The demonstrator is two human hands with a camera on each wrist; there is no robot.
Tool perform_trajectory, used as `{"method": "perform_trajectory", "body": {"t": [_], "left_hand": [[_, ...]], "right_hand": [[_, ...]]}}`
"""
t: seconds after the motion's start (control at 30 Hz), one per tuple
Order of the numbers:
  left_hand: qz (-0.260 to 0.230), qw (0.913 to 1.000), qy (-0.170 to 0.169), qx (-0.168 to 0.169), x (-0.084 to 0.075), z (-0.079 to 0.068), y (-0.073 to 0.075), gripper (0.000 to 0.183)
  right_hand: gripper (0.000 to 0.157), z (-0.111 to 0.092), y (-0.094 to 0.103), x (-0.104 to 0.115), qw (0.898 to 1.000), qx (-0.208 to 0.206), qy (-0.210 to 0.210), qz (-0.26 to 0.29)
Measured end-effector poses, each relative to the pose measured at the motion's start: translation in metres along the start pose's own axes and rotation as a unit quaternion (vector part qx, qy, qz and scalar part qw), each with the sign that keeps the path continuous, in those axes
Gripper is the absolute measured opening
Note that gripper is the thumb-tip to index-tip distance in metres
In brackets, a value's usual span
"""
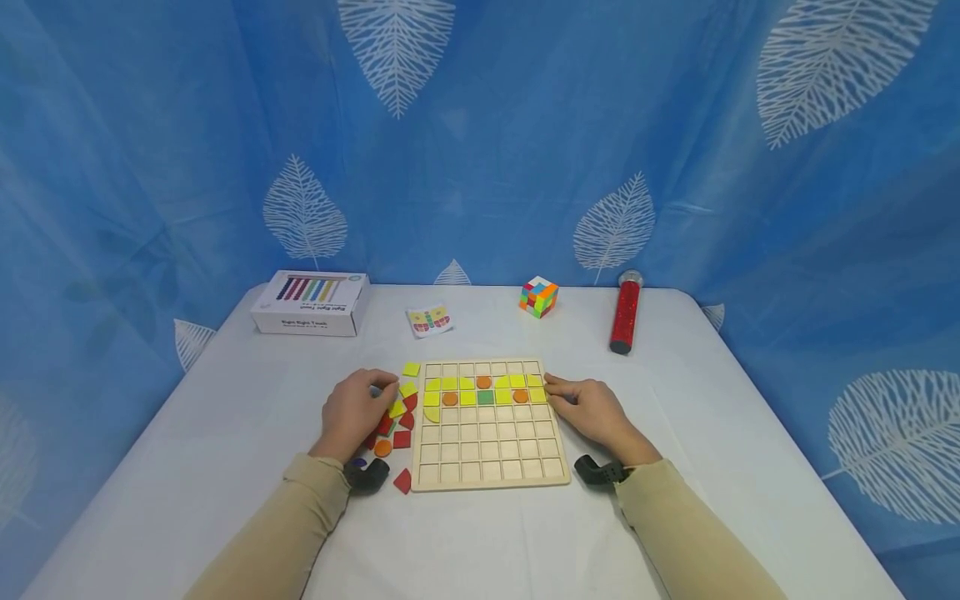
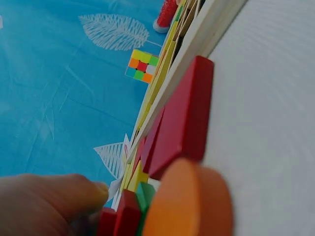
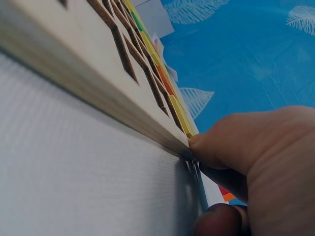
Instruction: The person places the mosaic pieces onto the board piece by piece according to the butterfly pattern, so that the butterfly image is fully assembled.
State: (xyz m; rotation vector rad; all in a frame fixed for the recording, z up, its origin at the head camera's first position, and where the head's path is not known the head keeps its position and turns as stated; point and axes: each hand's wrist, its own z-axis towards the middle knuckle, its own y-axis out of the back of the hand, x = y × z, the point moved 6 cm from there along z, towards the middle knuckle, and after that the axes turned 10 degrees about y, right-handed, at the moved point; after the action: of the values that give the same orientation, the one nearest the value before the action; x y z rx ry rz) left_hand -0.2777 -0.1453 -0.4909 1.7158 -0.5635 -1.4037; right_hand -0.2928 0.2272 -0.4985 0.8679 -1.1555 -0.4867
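Note:
A light wooden grid board [image 1: 491, 487] lies flat, its upper rows holding yellow tiles, several orange discs [image 1: 483, 382] and a green square [image 1: 486, 397]. My left hand [image 1: 356, 410] reaches over a loose pile of pieces at the board's left: yellow tiles [image 1: 412, 368], red tiles [image 1: 402, 439] and an orange disc [image 1: 383, 448]. In the left wrist view its thumb [image 2: 81, 194] sits just above red pieces [image 2: 127, 212]; the other fingers are hidden, so I cannot tell whether they pinch one. My right hand [image 1: 592, 410] rests at the board's right side, thumb [image 3: 209, 145] touching the edge.
Along the back of the white table [image 1: 480, 542] stand a white box [image 1: 311, 323], a small pattern card [image 1: 431, 321], a puzzle cube [image 1: 538, 297] and a red glittery tube [image 1: 626, 317]. Behind hangs a blue curtain [image 1: 480, 167] with white leaf prints.

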Motion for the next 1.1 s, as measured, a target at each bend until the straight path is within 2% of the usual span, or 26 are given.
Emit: {"method": "perform_trajectory", "body": {"t": [0.17, 0.33, 0.5, 0.8, 0.97, 1.1], "left_hand": [[0.017, 0.9998, -0.004, 0.006, 0.002, 0.002, -0.002, 0.038], [0.039, 0.9989, -0.009, 0.026, 0.0, 0.002, -0.006, 0.049], [0.05, 0.9982, -0.001, 0.031, -0.001, 0.003, -0.007, 0.046], [0.024, 0.9996, -0.008, 0.015, -0.006, 0.002, -0.003, 0.037], [-0.01, 0.9999, -0.009, 0.01, -0.009, -0.002, 0.0, 0.032], [-0.039, 0.9985, -0.039, 0.009, -0.02, -0.009, -0.001, 0.025]], "right_hand": [[0.037, 0.0, 0.0, 0.001, 1.0, 0.0, 0.003, -0.004], [0.037, 0.0, 0.0, 0.0, 1.0, 0.0, 0.001, -0.002], [0.037, 0.0, -0.001, 0.0, 1.0, 0.002, -0.002, 0.007], [0.037, 0.0, 0.0, 0.0, 1.0, -0.003, 0.007, -0.001], [0.037, 0.0, 0.0, 0.0, 1.0, -0.004, 0.005, 0.002], [0.037, -0.001, 0.0, 0.001, 1.0, -0.003, 0.004, 0.005]]}}
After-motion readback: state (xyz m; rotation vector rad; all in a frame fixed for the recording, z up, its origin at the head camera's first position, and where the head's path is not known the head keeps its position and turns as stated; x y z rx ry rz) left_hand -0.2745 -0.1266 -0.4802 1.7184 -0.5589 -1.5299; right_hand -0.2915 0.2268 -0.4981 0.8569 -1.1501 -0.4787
